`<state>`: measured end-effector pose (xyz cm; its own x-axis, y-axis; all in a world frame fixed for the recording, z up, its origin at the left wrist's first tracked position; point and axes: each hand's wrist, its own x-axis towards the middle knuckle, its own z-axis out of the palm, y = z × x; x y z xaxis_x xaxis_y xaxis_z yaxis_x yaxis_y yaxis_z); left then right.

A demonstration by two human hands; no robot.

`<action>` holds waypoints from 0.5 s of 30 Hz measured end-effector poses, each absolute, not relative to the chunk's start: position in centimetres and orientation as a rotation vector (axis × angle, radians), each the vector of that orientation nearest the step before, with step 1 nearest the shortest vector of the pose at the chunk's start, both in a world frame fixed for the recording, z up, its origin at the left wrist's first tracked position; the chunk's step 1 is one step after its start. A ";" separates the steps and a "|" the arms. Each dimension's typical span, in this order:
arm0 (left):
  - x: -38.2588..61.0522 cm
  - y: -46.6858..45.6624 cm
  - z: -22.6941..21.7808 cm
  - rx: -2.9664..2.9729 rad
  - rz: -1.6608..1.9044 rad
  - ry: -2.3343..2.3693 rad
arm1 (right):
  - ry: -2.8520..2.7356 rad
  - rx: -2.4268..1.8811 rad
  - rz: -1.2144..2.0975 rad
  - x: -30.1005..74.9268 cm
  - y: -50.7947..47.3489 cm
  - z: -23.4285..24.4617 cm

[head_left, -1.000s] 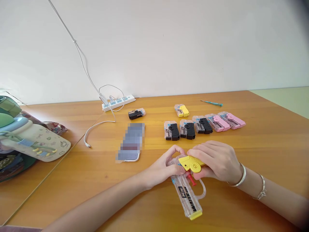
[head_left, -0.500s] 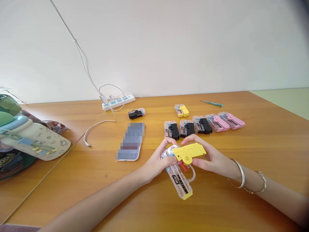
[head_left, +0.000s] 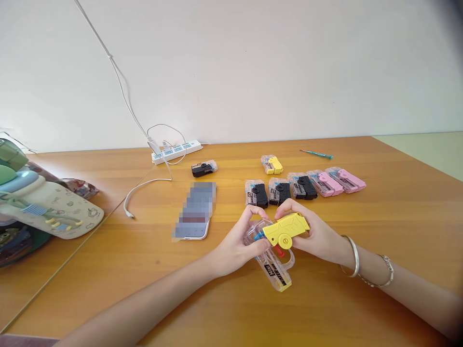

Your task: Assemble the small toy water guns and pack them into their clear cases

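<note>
While a plain white wall (head_left: 253, 72) rises behind and a pale green floor (head_left: 427, 154) shows past the far corner, everything sits on a long wooden table (head_left: 390, 226). Off to the left is a patterned fabric bundle (head_left: 47, 207) beside a crumpled printed wrapper (head_left: 81, 188). A white power strip (head_left: 177, 152) lies against the wall, a white cable (head_left: 144, 182) trailing from it across the wood, and near that lies one phone (head_left: 195, 212), its front blurred out.

Seven small water guns with clear bodies lie on the table: four black, one yellow, two pink. One black gun (head_left: 204, 168) sits apart from the rest, and a single teal screwdriver (head_left: 316, 154) lies beyond the pink pair.

Nearest me, a clear-and-yellow toy water gun (head_left: 275, 246) is held above the wood, just in front of the row. The left hand (head_left: 238, 246) wraps its fingers around the clear tank, while the right hand (head_left: 311, 236) pinches the yellow grip between thumb and fingers. A red trigger (head_left: 279, 250) shows between them.
</note>
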<state>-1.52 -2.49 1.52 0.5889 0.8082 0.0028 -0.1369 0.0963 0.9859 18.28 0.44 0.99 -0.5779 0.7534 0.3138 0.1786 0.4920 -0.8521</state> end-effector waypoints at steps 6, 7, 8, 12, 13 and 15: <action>-1.8 -2.2 1.6 1.371 0.767 0.665 | -2.055 -0.815 0.945 18.2 0.3 1.5; -1.8 -2.1 1.6 1.380 0.759 0.670 | -2.060 -0.828 0.935 18.2 0.3 1.6; -1.9 -2.0 1.6 1.387 0.751 0.673 | -2.066 -0.838 0.930 18.2 0.3 1.7; -2.0 -1.8 1.7 1.388 0.740 0.677 | -2.029 -0.838 1.023 18.3 0.4 1.9; -2.0 -1.7 1.7 1.383 0.745 0.678 | -2.002 -0.831 1.075 18.3 0.5 1.9; -1.9 -1.7 1.7 1.374 0.749 0.673 | -1.958 -0.817 1.153 18.3 0.6 1.9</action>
<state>-1.91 -1.70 1.74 0.6043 0.7967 0.0096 -0.0748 0.0447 0.9962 18.32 0.63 1.90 -0.5475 0.7965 0.2566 0.1620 0.4017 -0.9013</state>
